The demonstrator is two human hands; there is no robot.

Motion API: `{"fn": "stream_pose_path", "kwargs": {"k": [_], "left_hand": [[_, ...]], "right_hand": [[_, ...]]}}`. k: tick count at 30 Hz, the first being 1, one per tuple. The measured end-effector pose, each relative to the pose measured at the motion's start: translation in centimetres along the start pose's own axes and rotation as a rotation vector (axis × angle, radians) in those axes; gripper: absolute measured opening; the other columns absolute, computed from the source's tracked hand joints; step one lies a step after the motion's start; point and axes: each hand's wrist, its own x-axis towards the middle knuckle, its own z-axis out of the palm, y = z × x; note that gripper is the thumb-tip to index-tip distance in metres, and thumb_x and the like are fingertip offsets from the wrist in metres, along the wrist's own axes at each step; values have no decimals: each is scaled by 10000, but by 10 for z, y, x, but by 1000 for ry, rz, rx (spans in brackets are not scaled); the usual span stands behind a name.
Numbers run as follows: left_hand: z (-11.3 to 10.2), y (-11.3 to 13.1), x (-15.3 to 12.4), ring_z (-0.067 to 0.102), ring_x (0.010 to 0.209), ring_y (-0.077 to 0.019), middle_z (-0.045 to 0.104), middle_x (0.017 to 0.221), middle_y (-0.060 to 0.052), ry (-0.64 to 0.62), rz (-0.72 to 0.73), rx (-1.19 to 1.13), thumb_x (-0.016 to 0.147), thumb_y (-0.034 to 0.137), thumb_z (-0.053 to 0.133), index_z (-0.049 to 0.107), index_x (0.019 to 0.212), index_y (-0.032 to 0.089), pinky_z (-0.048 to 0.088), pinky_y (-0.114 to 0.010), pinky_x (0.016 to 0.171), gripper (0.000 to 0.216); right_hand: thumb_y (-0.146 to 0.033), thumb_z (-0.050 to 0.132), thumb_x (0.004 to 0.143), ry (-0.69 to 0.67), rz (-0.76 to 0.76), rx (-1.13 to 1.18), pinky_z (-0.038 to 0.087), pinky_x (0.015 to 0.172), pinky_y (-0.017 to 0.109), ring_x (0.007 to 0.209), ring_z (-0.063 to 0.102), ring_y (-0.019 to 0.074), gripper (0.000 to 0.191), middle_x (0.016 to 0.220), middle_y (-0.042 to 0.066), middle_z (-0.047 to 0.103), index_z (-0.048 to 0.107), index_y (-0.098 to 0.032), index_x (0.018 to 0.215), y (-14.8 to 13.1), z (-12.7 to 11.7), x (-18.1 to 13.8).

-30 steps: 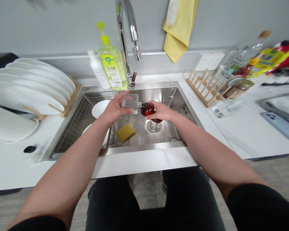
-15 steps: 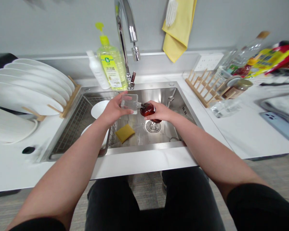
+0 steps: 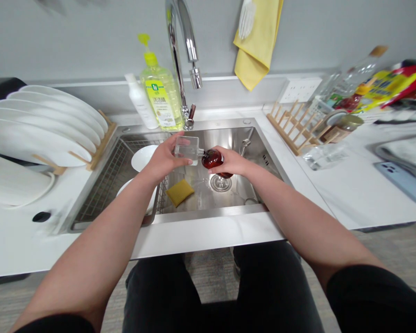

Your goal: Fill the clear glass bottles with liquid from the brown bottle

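Over the sink [image 3: 208, 213], my left hand [image 3: 165, 159] is closed around a clear square bottle [image 3: 187, 149], tilted on its side with its neck to the right. My right hand [image 3: 230, 162] grips a dark red-brown bottle [image 3: 212, 158], whose top faces the clear bottle's neck. The two mouths meet or nearly meet; I cannot tell if they touch. A yellow sponge [image 3: 180, 192] lies on the sink floor below, left of the drain [image 3: 221, 183].
White plates [image 3: 38, 125] stand in a wooden rack on the left. A wire basket [image 3: 104, 185] holds white dishes. Behind the sink are a dish soap bottle [image 3: 161, 97], a white bottle [image 3: 141, 101] and the faucet [image 3: 190, 41]. A wooden rack [image 3: 291, 129] and a phone [image 3: 402, 180] lie right.
Almost nothing differs. Both hands keep their hold on the two bottles in the same place, and the view has shifted very slightly.
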Motion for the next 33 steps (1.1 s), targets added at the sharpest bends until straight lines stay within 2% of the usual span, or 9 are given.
{"fn": "stream_pose_path", "kwargs": {"k": [12,20,28,33], "left_hand": [[-2,0,0,756,1224,-341,775,1456,-116,-3,9,37,562,318,1095,654,1663,289,639,-500,1024,1187],[-3,4,-1,754,1255,-345,776,1445,-105,-3,-6,8,550,301,1098,663,1653,287,621,-508,1090,1185],[0,10,-4,733,1327,-370,770,1450,-122,-3,-16,-27,553,293,1094,672,1637,268,616,-510,1086,1164],[-1,9,-2,721,1355,-379,776,1443,-121,1,-7,-23,551,315,1101,669,1638,268,606,-515,1098,1171]], "right_hand": [[-416,1035,729,-12,4,-17,603,1077,504,1136,806,346,648,1193,57,861,738,-257,1282,1,1,1],[-456,1021,716,-13,-6,6,599,1080,506,1139,802,346,673,1193,49,856,722,-267,1288,0,0,0],[-329,969,690,12,14,13,617,1033,477,1098,810,330,630,1147,21,859,714,-277,1263,-2,3,0],[-322,949,680,25,4,1,612,1010,462,1092,804,329,639,1150,24,855,707,-270,1269,-2,4,0]]}}
